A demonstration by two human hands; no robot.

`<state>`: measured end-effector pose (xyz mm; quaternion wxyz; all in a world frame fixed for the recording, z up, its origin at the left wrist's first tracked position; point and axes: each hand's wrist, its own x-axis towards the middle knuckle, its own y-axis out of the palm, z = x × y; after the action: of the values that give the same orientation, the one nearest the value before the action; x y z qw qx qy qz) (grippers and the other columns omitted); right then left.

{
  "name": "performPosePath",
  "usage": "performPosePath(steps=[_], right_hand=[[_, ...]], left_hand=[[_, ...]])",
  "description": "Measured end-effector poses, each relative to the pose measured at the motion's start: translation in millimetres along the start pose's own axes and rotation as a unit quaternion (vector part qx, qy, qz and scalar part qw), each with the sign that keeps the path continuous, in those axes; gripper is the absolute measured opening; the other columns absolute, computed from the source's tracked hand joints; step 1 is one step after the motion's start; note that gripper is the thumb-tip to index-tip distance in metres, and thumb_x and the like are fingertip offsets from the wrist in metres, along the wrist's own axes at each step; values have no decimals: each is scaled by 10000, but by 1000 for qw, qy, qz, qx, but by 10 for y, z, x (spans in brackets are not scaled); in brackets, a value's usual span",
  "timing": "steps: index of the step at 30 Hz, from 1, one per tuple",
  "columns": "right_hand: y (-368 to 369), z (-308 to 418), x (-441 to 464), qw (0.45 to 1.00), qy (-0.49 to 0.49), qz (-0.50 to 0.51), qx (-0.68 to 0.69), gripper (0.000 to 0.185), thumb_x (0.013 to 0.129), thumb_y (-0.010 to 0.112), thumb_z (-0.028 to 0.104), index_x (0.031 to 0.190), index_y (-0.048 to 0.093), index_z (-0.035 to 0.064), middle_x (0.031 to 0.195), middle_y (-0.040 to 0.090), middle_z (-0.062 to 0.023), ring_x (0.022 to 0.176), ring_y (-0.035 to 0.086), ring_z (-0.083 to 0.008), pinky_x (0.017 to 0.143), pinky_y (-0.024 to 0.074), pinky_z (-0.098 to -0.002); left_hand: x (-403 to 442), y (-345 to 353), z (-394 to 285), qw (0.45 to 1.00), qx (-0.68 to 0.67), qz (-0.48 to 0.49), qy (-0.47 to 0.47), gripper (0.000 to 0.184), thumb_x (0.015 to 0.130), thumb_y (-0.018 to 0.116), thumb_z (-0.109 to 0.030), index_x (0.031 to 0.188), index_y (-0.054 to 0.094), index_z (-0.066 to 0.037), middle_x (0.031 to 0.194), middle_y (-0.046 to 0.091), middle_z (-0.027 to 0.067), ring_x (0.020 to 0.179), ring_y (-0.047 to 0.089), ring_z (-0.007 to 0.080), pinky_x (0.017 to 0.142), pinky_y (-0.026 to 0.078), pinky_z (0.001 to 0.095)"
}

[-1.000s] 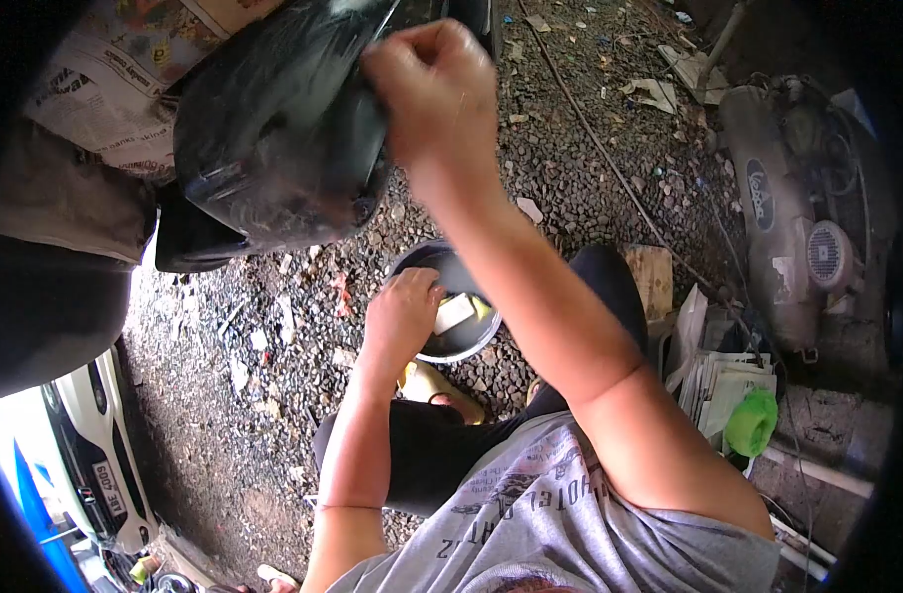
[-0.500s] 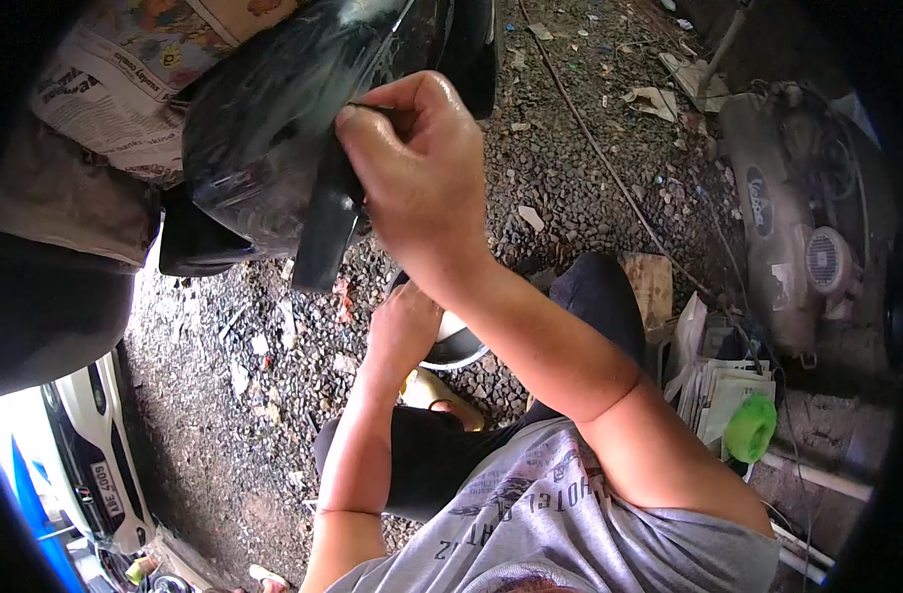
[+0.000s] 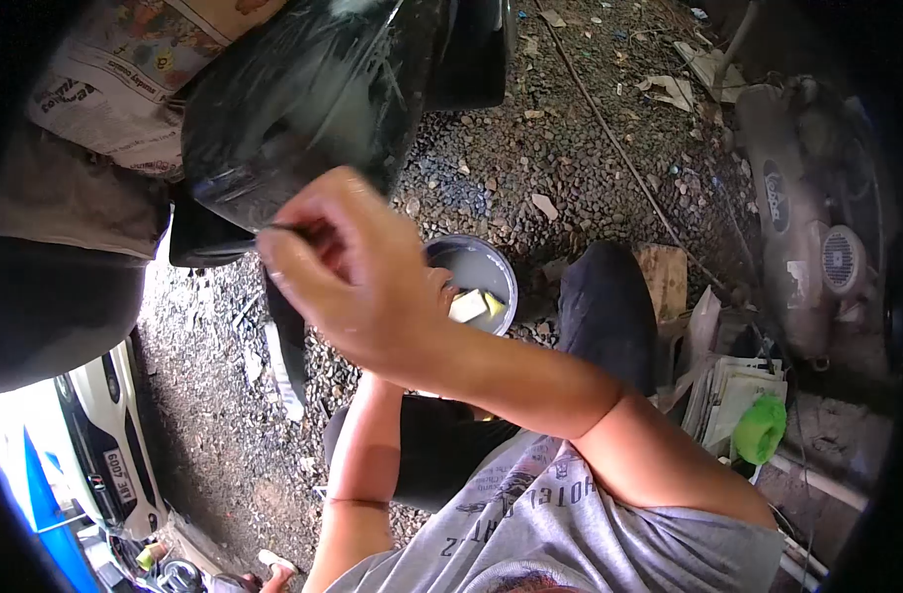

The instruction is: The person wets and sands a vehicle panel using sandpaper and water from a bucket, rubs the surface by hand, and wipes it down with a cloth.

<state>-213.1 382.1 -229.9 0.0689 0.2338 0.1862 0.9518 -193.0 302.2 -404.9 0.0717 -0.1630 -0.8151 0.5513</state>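
Over gravel (image 3: 209, 435), the right hand (image 3: 367, 272) pinches a dark strip (image 3: 286, 341), fingers (image 3: 313, 203) curled; the left hand's (image 3: 438, 283) hold is unclear.

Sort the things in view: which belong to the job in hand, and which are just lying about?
Likely in use:
dark strip in the right hand
streaked black panel
basin by the left hand
pale block and yellow piece in the basin

Apparently just lying about:
green item
stack of papers
wooden block
grey machine

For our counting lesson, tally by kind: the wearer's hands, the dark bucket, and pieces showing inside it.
Hands: 2 (right hand; left hand, partly hidden)
Buckets: 1 (dark bucket)
Pieces: 2 (whitish block; yellow piece)
Total: 5
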Motion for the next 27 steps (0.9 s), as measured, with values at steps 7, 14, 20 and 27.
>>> performPosePath(steps=[7, 14, 20, 27], right_hand=[[-751, -23, 522, 980, 22, 80, -181, 546, 877, 589, 22, 1405, 451, 4, 980, 644, -150, 749, 672, -154, 644, 535, -292], [-606, -46, 268, 911, -127, 114, -376, 792, 817, 633, 69, 1535, 307, -4, 958, 665, -202, 727, 678, -339, 624, 545, -399], [-419, -17, 1, 883, -149, 152, -419, 897, 841, 698, 141, 1550, 187, -58, 805, 619, -118, 607, 650, -257, 497, 536, -399], [-467, -25, -143, 896, -168, 176, -371, 807, 805, 714, 122, 1506, 330, 11, 835, 638, -109, 662, 670, -280, 571, 553, -405]], left_hand=[[-34, -211, -61, 999, -11, 22, -23, 242, 958, 569, -231, 1106, 649, -57, 1087, 681, 163, 1005, 654, 381, 861, 535, 484], [-9, -191, -67, 997, -42, 44, -44, 236, 955, 567, -229, 1096, 650, -60, 1075, 683, 158, 998, 660, 363, 850, 536, 482], [-15, -121, -55, 997, -68, 21, -24, 232, 954, 565, -232, 1083, 654, -60, 1070, 684, 158, 995, 663, 363, 843, 535, 485], [-5, -160, -107, 997, -68, 34, -31, 229, 954, 563, -234, 1068, 659, -60, 1063, 685, 158, 991, 665, 363, 835, 535, 489]])
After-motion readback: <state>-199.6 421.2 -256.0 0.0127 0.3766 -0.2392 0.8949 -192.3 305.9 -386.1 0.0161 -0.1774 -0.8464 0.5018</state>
